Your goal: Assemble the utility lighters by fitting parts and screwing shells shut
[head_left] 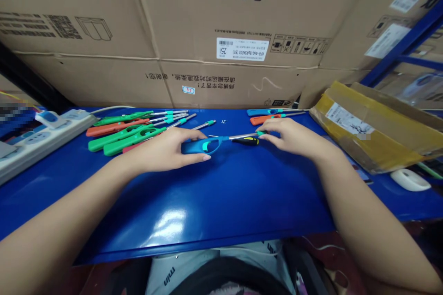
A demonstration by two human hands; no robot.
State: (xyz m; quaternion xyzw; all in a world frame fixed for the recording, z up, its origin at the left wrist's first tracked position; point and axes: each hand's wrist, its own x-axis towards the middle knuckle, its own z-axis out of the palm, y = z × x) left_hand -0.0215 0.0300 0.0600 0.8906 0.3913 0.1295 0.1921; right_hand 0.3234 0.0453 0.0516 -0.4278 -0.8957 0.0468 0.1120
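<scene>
Head view: the L hand [169, 150] is part curled, w/ fingers on the far side and thumb on the near side. It has hold of the fat handle of a blue lighter [195, 147]. The R hand [289, 134] has its thumb + finger pinched on the green tip at the other end. So the blue lighter is b/w the 2 hands, lying sideways over the blue table [242, 198], its metal stick pointing to the R.

Behind the stick is a black + yellow handle [249, 141]. By the L hand is a bunch of green + red lighters [131, 140]. Past the R hand lie 2 more, a flat blue one [259, 112] and an orange one [260, 120].

Far L is a white power strip [51, 136]. Far R are a box w/ yellow tape [380, 143] and a white mouse [410, 179]. A big AUX carton [194, 23] stands at the back.
</scene>
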